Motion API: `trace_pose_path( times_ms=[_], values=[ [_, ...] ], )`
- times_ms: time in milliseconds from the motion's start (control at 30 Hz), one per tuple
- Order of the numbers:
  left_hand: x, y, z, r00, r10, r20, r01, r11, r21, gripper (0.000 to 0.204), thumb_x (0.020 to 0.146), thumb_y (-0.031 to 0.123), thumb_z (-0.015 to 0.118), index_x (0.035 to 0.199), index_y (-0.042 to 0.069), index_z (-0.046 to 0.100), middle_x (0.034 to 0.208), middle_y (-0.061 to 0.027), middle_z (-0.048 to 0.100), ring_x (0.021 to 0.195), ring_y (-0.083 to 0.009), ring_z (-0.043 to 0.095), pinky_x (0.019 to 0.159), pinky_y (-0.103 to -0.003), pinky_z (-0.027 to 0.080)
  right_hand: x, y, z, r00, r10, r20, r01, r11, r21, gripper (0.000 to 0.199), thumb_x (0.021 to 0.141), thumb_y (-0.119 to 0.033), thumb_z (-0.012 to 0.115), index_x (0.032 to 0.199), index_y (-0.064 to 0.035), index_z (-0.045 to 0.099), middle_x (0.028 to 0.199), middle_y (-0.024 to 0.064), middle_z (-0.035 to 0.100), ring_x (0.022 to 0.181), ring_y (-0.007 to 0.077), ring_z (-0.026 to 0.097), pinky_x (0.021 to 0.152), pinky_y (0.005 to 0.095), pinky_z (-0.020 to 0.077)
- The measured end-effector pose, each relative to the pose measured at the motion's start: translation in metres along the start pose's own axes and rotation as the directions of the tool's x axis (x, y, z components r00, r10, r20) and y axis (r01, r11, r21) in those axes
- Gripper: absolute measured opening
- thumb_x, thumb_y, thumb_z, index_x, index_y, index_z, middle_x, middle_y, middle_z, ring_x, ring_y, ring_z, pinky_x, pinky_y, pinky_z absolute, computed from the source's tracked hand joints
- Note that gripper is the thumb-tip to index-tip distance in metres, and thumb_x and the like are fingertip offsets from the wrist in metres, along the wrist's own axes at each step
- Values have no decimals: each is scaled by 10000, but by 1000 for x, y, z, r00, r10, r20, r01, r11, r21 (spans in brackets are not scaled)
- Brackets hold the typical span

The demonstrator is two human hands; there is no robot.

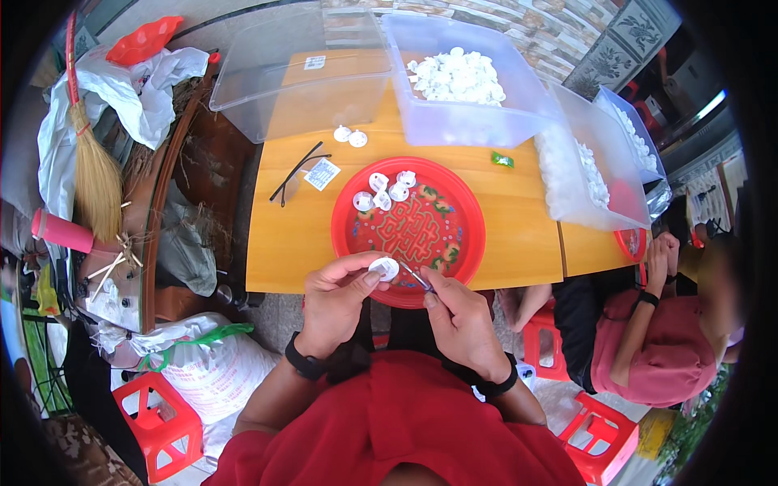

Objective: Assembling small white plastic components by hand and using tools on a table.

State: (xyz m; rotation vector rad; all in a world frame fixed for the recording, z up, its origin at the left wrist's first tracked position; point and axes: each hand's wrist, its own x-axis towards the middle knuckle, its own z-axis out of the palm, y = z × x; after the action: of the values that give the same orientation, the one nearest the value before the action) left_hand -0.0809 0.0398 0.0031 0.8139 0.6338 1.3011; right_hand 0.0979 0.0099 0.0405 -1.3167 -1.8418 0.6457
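Observation:
My left hand (334, 304) pinches a small white round plastic piece (384, 268) between thumb and fingertips, above the near edge of a red round tray (478, 231). Closed around a thin tool (416, 276) with a narrow metal tip is my right hand (466, 324). The tip points at the white piece, close to its right side; whether they touch I cannot tell. Several similar white round pieces (381, 199) lie in the far left part of the tray, which has a printed pattern on its bottom. Two more white pieces (357, 138) rest on the table behind it.
On the wooden table (284, 251) stand a clear bin (284, 101) and a bin (478, 117) heaped with white pieces. More bins (600, 211) stand at the right. Dark glasses (293, 174) and a green packet (502, 159) lie nearby. A person (648, 348) sits at right, beside red stools (596, 437).

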Motion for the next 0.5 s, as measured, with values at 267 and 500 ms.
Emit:
trace_pose_path(
  times_ms=[267,500],
  values=[
    [-1,1,4,1000,26,-7,-27,997,-73,246,842,-47,564,1087,-51,581,1007,-152,633,888,-200,630,791,-304,527,-8,-5,4,998,13,58,-10,999,-45,304,793,-13,567,1096,12,556,727,142,567,618,311,587,552,387,467],
    [-3,1,5,999,26,-26,-29,996,-84,247,841,-56,558,1086,-51,581,1010,-150,631,895,-196,627,800,-304,524,-9,-7,5,997,30,73,-24,996,-87,311,792,-30,574,1101,8,554,718,139,557,614,315,584,548,391,468]
  ],
)
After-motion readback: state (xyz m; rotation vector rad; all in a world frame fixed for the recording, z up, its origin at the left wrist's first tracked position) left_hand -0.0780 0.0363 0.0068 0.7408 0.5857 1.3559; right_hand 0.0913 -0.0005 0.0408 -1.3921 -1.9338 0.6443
